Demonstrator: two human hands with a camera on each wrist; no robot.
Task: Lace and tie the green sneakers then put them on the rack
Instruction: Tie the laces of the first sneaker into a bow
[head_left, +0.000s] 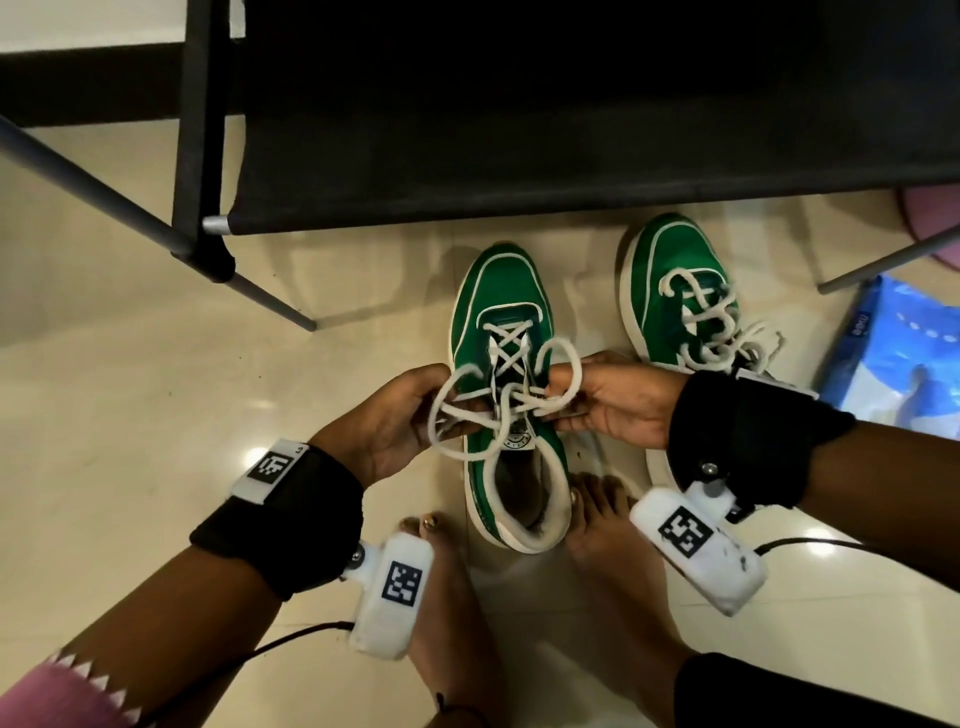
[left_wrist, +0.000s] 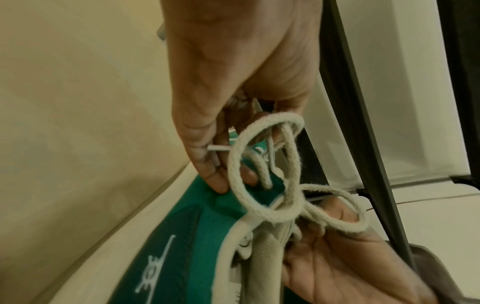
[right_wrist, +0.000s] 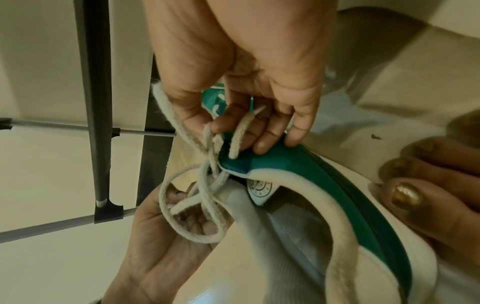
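Bare floor left; rack just ahead

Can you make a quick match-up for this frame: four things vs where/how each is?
Things:
1. green sneaker with white laces being tied
2. second green sneaker
3. black fabric shoe rack
4. blue plastic package

States:
A. on the floor at far right
B. holds no sneaker yet
C. between the bare feet, lace loops pinched by left hand and right hand
D. on the floor beside the right hand, laces in loose loops

Pairs: 1-C, 2-D, 3-B, 4-A
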